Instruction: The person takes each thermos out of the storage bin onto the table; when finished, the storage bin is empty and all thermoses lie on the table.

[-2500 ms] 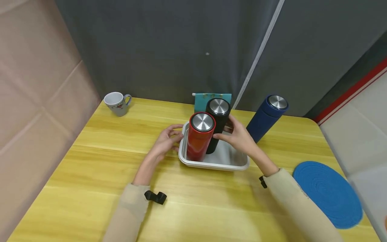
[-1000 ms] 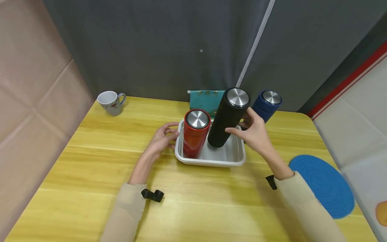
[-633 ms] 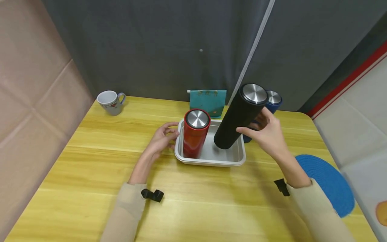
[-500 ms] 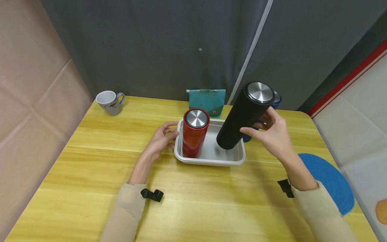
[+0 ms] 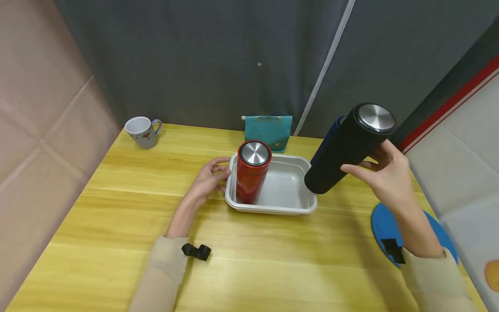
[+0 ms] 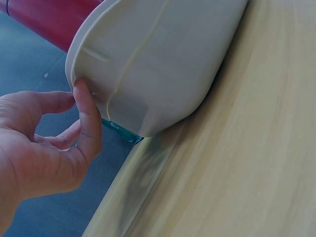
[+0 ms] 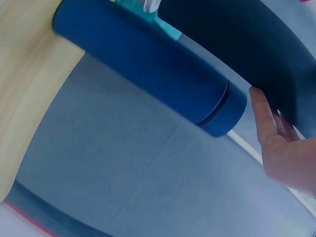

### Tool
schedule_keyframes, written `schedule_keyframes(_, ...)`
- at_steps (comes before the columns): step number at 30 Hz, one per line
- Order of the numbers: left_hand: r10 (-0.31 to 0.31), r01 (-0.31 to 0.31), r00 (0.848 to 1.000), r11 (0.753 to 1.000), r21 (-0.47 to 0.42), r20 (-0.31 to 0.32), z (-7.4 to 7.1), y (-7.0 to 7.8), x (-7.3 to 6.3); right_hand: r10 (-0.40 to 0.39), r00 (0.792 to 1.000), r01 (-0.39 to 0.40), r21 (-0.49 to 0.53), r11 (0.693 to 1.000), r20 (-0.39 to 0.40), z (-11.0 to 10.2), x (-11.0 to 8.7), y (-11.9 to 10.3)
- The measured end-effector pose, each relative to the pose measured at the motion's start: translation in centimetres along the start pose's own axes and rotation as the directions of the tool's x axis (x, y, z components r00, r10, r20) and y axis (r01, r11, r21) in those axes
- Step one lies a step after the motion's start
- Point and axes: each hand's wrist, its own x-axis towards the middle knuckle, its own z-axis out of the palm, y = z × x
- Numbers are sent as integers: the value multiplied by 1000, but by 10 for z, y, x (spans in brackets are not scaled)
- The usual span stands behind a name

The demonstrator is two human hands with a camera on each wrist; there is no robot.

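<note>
A black thermos flask (image 5: 345, 149) with a steel-topped lid is tilted, held off the table by my right hand (image 5: 383, 173). Its base overlaps the right rim of the white tray (image 5: 273, 211). In the right wrist view, fingers lie along the side of the black flask (image 7: 237, 39). My left hand (image 5: 208, 180) holds the tray's left end; its fingertips are at the rim of the tray (image 6: 163, 54) in the left wrist view. A red thermos flask (image 5: 251, 180) stands upright inside the tray's left part. A blue thermos flask (image 7: 148, 64) stands behind the black one, mostly hidden in the head view.
A white mug (image 5: 143, 132) stands at the back left. Behind the tray is a teal stand-like object (image 5: 269, 132). A round blue mat (image 5: 383, 225) lies on the right, partly under my right forearm. A grey curtain (image 5: 195, 65) closes off the table's back edge.
My right hand has lifted the black flask from the tray's floor beside the red one and carried it right, to the tray's right rim, tilting it. The left hand stays at the tray.
</note>
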Motion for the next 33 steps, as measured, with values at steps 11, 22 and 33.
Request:
schedule_keyframes(11,-2,2,1000,1000,-13,1,0,-1,-1,52,998,-47,102,994,-46,-21,-11,7)
schedule_keyframes(22,5,-5,1000,1000,-13,3,-3,-3,-2,113,989,-108,56,993,-99,-39,-20,35)
schedule_keyframes(33,9,-9,1000,1000,-30,6,-3,-3,-2,204,966,-211,-32,977,-158,-50,-19,67)
